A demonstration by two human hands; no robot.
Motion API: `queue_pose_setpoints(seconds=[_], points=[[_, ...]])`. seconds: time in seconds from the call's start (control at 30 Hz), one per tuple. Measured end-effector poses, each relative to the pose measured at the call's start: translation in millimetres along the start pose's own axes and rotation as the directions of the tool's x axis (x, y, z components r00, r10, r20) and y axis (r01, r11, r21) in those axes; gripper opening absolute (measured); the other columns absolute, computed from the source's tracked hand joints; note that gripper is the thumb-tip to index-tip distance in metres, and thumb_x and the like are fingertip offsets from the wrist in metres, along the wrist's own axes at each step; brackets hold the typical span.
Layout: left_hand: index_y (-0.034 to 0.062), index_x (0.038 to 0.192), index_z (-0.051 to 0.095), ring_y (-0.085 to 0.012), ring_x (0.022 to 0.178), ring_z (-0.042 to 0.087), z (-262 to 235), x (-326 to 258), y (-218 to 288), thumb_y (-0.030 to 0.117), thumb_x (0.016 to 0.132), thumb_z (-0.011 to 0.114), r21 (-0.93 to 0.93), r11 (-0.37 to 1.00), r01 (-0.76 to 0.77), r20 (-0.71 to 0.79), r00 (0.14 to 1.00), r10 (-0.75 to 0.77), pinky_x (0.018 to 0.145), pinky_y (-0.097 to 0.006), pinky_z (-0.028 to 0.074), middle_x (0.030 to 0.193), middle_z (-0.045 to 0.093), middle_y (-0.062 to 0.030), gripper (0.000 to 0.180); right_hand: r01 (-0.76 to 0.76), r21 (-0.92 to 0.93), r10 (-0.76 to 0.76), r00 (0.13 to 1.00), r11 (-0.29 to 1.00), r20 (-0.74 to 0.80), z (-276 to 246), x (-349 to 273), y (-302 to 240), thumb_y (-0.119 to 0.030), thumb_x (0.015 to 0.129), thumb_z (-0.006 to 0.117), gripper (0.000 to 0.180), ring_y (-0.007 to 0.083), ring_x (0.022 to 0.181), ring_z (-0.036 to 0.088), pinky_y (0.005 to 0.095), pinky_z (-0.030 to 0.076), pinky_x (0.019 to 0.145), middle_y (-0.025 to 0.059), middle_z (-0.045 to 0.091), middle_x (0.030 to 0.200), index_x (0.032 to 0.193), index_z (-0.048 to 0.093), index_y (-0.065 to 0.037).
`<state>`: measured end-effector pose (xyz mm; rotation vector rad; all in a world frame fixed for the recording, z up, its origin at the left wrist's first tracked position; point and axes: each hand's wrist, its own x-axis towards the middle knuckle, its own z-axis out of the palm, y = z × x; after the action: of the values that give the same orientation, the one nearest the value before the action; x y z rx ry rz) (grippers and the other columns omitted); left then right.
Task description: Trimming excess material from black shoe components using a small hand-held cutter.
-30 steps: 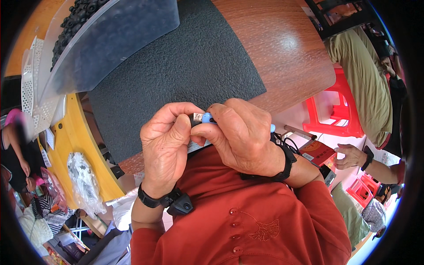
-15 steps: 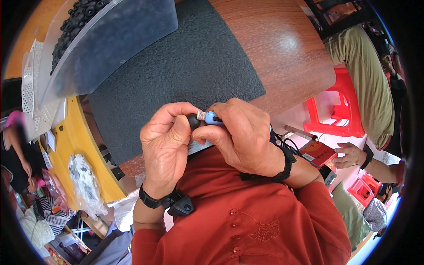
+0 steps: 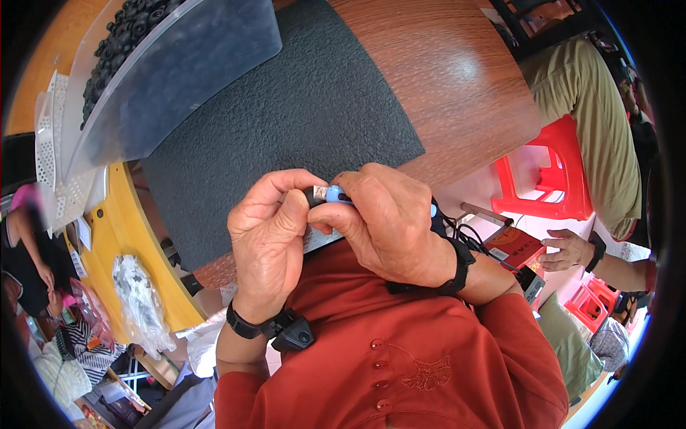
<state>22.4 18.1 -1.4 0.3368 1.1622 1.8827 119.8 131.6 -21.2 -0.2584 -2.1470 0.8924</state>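
Your left hand (image 3: 268, 247) has thumb and index finger pinched together on a small black piece (image 3: 310, 196), smooth and rounded where it shows between the fingertips; most of it is covered. Your right hand (image 3: 389, 225) is curled closed around a slim blue-handled tool (image 3: 334, 194) – its glossy plastic front shows a dark slot, and its rounded tail pokes out past the palm. A short, flat blade (image 3: 320, 191), pale and mottled, bridges the gap to the black piece; you hold both in front of your chest, over the near edge of the mat. Black straps circle your wrists, the left one carrying a wedge-shaped black device (image 3: 294, 333).

Beyond your knuckles lies the dark mat (image 3: 286, 107), pebbly and matte, on a table (image 3: 464, 79) with glossy reddish-brown wood grain. A frosted, translucent plastic bin (image 3: 207, 79) leans across the far left, heaped with small, rounded black parts (image 3: 132, 36). Beside it stands a perforated white plastic rack (image 3: 47, 143), then a crinkled clear bag (image 3: 141, 300) on yellow wood. Off right are a smooth red plastic stool (image 3: 554, 204) and a co-worker's hand (image 3: 570, 250), fingers loosely spread.
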Motion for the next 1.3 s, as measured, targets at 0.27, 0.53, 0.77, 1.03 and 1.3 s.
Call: queue_pose_setpoints(seconds=[0.27,0.53,0.77,1.03,1.3], points=[[-0.0053,0.103,0.059,-0.0106,0.072,0.057,10,5,10,0.015,0.093,0.059,0.109,0.994,-0.022,-0.084,0.996,0.031,0.065,-0.023,0.047,0.087,0.063,-0.0081,0.023,0.075,0.019,-0.077,0.994,0.997,0.077,-15,8,-3,-0.014,0.076,0.073,0.024,0.0242,0.051,0.051,0.0338,0.04,0.044,0.0079,0.046,0.061,0.078,0.054,-0.001],[-0.0039,0.1,0.059,-0.0089,0.059,0.053,62,55,100,0.017,0.094,0.056,0.544,0.774,-0.324,0.123,0.943,0.309,0.053,-0.021,0.043,0.076,0.06,-0.0078,0.022,-0.049,0.101,0.039,0.995,0.994,0.094,-24,-8,8,-0.013,0.078,0.073,0.022,0.0272,0.051,0.052,0.0365,0.039,0.045,0.0119,0.051,0.061,0.081,0.055,0.001],[-0.0082,0.109,0.059,-0.0142,0.07,0.059,82,186,145,0.017,0.089,0.062,0.613,0.658,-0.437,0.228,0.895,0.383,0.06,-0.025,0.047,0.09,0.063,-0.0126,0.033,-0.066,0.146,0.049,0.992,0.987,0.116,-30,-5,-1,-0.01,0.077,0.073,0.019,0.0279,0.05,0.051,0.0367,0.039,0.045,0.0117,0.051,0.061,0.079,0.058,0.0],[-0.0062,0.109,0.063,-0.0147,0.081,0.062,39,163,188,0.013,0.084,0.066,0.76,0.483,-0.435,0.248,0.881,0.403,0.064,-0.025,0.047,0.098,0.067,-0.0125,0.032,-0.095,0.093,0.082,0.988,0.991,0.132,-29,-14,9,-0.012,0.077,0.074,0.019,0.0265,0.046,0.048,0.0365,0.036,0.043,0.0103,0.048,0.059,0.077,0.058,-0.001],[0.0004,0.093,0.068,-0.0078,0.069,0.057,-30,106,210,0.008,0.078,0.069,0.931,0.309,-0.194,0.096,0.947,0.305,0.061,-0.023,0.046,0.078,0.066,-0.0025,0.017,-0.06,0.116,0.038,0.982,0.991,0.183,-15,-8,8,-0.014,0.08,0.072,0.02,0.0255,0.045,0.047,0.0355,0.036,0.042,0.0095,0.048,0.059,0.08,0.057,-0.001]])
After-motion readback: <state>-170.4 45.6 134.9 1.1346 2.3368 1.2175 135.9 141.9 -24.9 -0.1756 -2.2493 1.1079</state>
